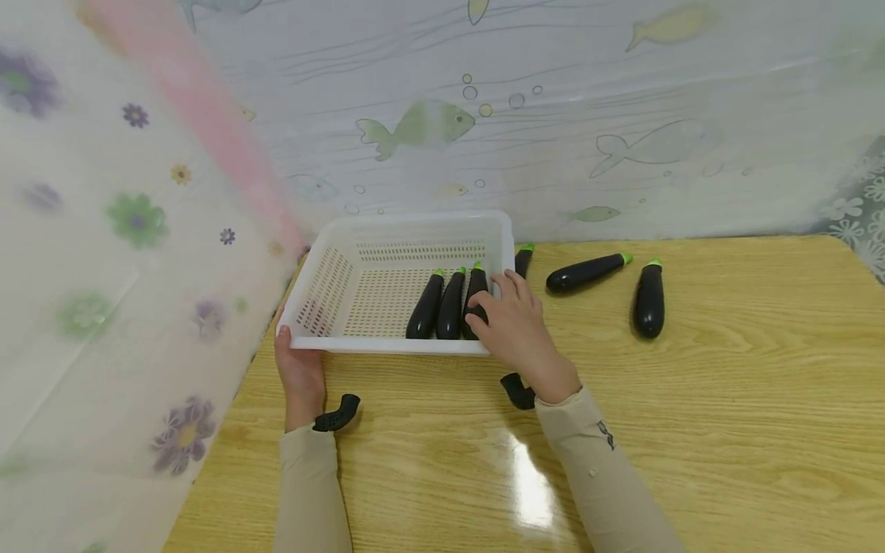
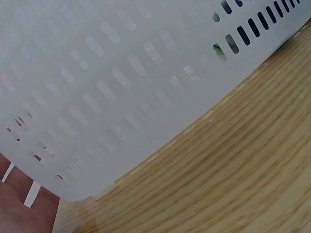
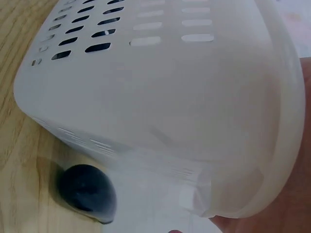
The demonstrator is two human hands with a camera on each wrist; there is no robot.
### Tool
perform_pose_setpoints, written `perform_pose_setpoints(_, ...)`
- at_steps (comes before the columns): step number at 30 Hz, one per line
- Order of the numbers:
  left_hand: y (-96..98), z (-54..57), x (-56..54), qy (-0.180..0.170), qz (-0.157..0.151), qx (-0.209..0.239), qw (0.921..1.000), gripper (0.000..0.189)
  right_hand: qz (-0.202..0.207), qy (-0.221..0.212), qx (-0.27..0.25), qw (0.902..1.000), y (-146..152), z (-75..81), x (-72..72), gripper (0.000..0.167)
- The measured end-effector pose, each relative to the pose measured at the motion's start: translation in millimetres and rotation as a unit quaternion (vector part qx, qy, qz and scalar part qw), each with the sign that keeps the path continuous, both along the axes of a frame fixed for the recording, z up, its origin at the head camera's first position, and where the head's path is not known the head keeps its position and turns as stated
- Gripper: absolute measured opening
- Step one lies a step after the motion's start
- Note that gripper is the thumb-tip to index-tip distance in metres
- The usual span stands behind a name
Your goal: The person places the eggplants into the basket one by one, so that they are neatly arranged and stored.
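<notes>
My left hand [image 1: 303, 376] grips the front left corner of a white plastic basket [image 1: 387, 346], its thumb over the rim and the other fingers mostly hidden by the wall. Two black eggplants with green tips, a left one [image 1: 425, 307] and a middle one [image 1: 452, 305], lie side by side in the basket's right part. Beside them is a third eggplant [image 1: 477, 282]. Reaching over the right rim, my right hand [image 1: 517, 326] holds this third one, thumb and index finger curved about its body. In the right wrist view the basket wall [image 3: 146, 107] hides most of the hand.
Right of the basket, one eggplant [image 1: 525, 259] stands partly hidden behind its wall. Farther right lie a slanted eggplant [image 1: 586, 274] and another eggplant [image 1: 648, 303] on the wooden table [image 1: 747, 399]. A fish-patterned sheet [image 1: 553, 153] rises behind the table, a flowered one [image 1: 104, 307] at left.
</notes>
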State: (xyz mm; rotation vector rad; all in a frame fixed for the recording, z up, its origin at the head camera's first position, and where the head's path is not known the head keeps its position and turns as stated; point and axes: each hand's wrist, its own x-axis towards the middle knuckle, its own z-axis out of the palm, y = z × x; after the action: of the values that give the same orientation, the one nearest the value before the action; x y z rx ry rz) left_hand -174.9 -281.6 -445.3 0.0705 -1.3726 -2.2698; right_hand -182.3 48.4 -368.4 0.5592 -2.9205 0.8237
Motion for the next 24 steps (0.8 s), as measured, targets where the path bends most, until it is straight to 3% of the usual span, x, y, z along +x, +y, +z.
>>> perform_pose_setpoints(9, -1.5, -1.1, -2.3, 0.006, -0.001, 0.012, 0.9999, 0.051, -0.001, 0.021, -0.001, 0.9998, 3.3, -0.6, -5.2, 0.028)
perform_pose_setpoints(15, -1.6, -1.1, -2.0, 0.005, -0.002, 0.014, 0.9999, 0.051, 0.020, 0.036, -0.018, 0.9990, 8.6, -6.5, -11.9, 0.031)
perform_pose_setpoints(20, -1.7, -1.6, -2.0, 0.008, -0.002, 0.012, 0.9999, 0.052, 0.024, 0.011, -0.073, 0.9970, 13.5, -11.4, -18.0, 0.037)
perform_pose_setpoints(24, -1.6, -1.3, -1.8, 0.010, -0.005, 0.016, 0.9998, 0.053, -0.004, 0.016, -0.127, 0.9917, 16.5, -13.4, -22.4, 0.042)
